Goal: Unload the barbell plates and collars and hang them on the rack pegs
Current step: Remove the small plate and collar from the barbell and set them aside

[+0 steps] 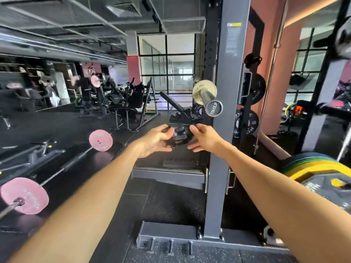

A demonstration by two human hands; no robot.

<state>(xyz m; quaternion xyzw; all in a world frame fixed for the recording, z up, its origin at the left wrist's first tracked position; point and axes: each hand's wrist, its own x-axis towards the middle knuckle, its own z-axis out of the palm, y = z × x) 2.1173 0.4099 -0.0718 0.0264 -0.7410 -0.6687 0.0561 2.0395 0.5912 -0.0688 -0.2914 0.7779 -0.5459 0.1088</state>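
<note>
Your left hand (154,140) and right hand (204,138) together grasp the black barbell collar (178,136) below the bare barbell sleeve (209,100); it looks light and rigid, so grip its body, clear of the clamp lever.

The floor (171,202) is black rubber matting. The rack's grey base (167,234) stands on it near the front edge. At the left a bar (57,172) with two pink plates (24,195) lies on it. Coloured plates (313,164) are stacked at the right.
</note>
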